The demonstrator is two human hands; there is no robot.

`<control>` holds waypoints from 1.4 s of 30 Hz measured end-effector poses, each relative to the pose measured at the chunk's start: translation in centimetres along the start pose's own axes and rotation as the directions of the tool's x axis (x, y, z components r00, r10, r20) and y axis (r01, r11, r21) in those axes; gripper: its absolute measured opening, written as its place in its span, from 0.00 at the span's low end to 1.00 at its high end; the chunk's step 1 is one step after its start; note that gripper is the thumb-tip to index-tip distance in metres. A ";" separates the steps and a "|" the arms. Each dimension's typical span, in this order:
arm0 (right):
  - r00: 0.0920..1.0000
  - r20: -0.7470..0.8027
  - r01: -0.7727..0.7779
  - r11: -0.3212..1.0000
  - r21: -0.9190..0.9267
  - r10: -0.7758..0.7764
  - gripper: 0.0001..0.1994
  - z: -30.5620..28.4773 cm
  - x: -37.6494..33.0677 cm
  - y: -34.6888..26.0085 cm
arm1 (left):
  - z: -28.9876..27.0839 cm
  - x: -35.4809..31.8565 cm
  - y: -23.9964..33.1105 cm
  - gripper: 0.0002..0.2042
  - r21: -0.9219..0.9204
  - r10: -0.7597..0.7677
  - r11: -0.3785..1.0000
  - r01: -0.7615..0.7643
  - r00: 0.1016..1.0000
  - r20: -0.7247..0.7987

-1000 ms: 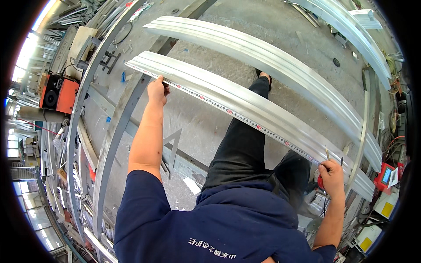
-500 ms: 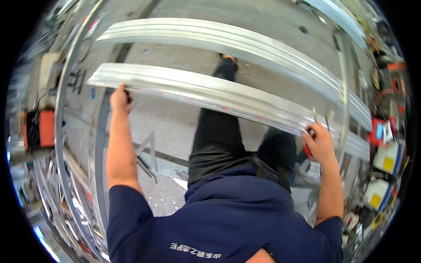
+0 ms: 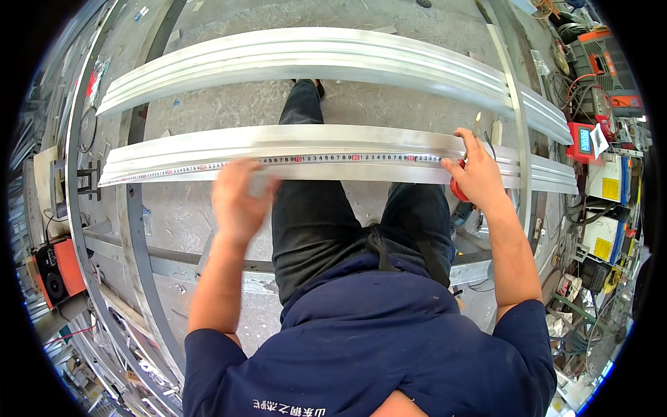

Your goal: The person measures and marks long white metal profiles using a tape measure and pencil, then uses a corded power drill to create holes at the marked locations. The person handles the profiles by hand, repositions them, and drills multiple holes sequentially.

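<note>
A long silver aluminium profile (image 3: 278, 137) lies crosswise before me, with a tape measure's blade (image 3: 375, 158) stretched along its near side. My right hand (image 3: 481, 174) grips the red tape measure case (image 3: 456, 190) at the right part of the profile, its fingers bent at the blade. A slim, pale, pointed stick like a pencil (image 3: 477, 122) pokes up by those fingers. Over the left part of the blade is my left hand (image 3: 240, 198), smeared by motion, so its fingers cannot be made out. Beyond lies a second, similar profile (image 3: 306, 52).
Steel frame bars (image 3: 130, 156) run under the profiles at the left, and another upright-looking bar (image 3: 517, 104) crosses at the right. An orange-and-black machine (image 3: 59, 274) sits far left. Tools, cables and a red device with a screen (image 3: 582, 142) crowd the right side.
My left hand has left the profile's left end and come right along the tape. My right hand stays at the tape measure. The whole view has shifted.
</note>
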State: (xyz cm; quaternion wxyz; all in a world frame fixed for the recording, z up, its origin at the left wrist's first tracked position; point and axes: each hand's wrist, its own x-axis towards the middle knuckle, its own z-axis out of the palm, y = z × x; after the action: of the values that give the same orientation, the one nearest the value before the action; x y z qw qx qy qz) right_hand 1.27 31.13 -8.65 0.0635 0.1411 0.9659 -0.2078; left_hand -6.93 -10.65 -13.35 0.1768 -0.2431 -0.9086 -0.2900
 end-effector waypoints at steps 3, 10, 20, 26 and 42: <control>1.000 0.000 0.017 1.000 -0.022 -0.017 0.27 0.4 0.8 0.3 | 3.4 0.6 6.8 0.30 -0.105 0.203 0.979 -0.177 0.909 0.364; 0.999 0.031 0.018 0.999 -0.029 -0.017 0.29 1.1 1.6 0.9 | 11.5 2.2 13.6 0.42 -0.132 0.390 0.917 -0.376 0.780 0.490; 0.999 0.011 0.044 0.997 -0.064 -0.044 0.33 1.0 1.5 1.4 | 14.1 2.2 14.4 0.43 -0.045 0.403 0.884 -0.466 0.709 0.579; 0.993 -0.065 0.086 0.988 -0.131 -0.095 0.35 1.0 1.2 1.8 | 14.1 2.0 14.3 0.39 -0.022 0.402 0.883 -0.470 0.730 0.553; 0.891 -0.391 0.442 0.634 0.635 -0.229 0.18 0.6 -0.1 -3.3 | 14.8 1.8 13.9 0.26 -0.079 0.431 0.898 -0.433 0.830 0.353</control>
State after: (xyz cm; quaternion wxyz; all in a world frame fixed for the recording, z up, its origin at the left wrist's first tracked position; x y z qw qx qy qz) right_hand 0.45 27.93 -7.91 -0.1699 -0.0022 0.8183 -0.5491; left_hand -3.55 8.99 -17.79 0.0679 -0.4908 -0.8474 -0.1908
